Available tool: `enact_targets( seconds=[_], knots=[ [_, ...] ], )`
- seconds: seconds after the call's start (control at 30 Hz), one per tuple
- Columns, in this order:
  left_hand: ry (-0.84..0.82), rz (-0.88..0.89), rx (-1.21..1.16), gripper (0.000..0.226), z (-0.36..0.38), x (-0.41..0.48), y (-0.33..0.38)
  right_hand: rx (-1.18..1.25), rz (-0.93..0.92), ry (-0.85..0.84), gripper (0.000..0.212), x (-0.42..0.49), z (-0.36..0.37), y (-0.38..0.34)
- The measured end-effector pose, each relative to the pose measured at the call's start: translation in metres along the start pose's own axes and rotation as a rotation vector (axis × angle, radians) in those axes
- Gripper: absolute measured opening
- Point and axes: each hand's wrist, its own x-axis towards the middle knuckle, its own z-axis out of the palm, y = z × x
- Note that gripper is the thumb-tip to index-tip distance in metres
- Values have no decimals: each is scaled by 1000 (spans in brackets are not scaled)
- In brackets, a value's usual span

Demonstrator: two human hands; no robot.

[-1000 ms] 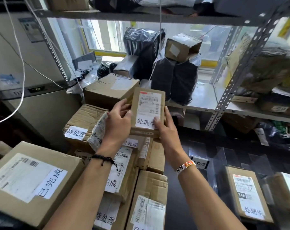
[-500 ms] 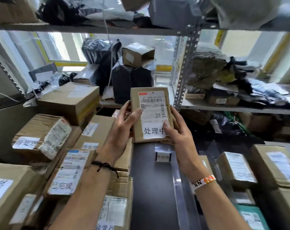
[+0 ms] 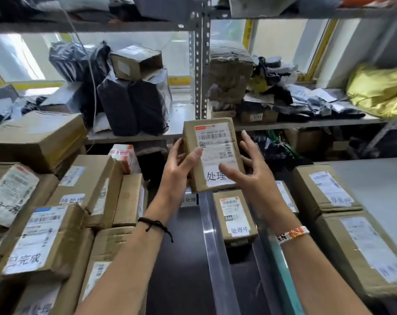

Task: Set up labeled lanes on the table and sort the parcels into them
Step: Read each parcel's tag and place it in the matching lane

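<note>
A small brown parcel [image 3: 215, 142] with a shipping label and a white sticker reading 处理中 is held upright above the dark table [image 3: 177, 258]. My left hand [image 3: 177, 171] grips its left edge, thumb on the front. My right hand [image 3: 250, 173] hovers at the parcel's right side with fingers spread and straight; its thumb lies over the sticker, and I cannot tell if it touches. Below, clear dividers [image 3: 213, 246] mark lanes. One lane holds another parcel [image 3: 235, 217] with the same sticker. A small label stand [image 3: 188, 198] sits at the far end.
Stacked cardboard boxes [image 3: 45, 235] with white stickers crowd the left. More boxes [image 3: 325, 189] lie at the right beside a grey surface [image 3: 375, 178]. A perforated shelf post [image 3: 201, 64] rises behind the parcel. The shelves hold black bags [image 3: 134, 105] and a yellow bag [image 3: 375, 89].
The parcel has travelled right, from above the left box pile to above the lanes. My right hand has opened its fingers off the parcel's edge; my left hand keeps holding it.
</note>
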Motion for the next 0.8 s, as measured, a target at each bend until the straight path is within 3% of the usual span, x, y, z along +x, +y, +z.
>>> enact_targets(
  seconds=[0.13, 0.23, 0.37, 0.47, 0.57, 0.67, 0.8],
  knots=[
    [-38, -65, -5, 53, 36, -6, -32, -543, -49, -62, 129, -11, -19, 8],
    [-41, -155, -58, 76, 52, -10, -59, -753, 77, -74, 140, -19, -26, 23],
    [-89, -240, -5, 51, 64, -20, -91, -739, 259, -113, 139, -36, -35, 60],
    [-94, -331, 92, 48, 62, -31, -125, -700, 363, -121, 137, -59, -38, 87],
    [8, -349, 364, 61, 53, -39, -156, -670, 430, -119, 135, -86, -37, 114],
    [102, -381, 538, 44, 47, -45, -176, -656, 520, -139, 135, -114, -31, 139],
    [86, -427, 579, 32, 41, -49, -191, -733, 531, -165, 136, -130, -21, 151]
  ],
)
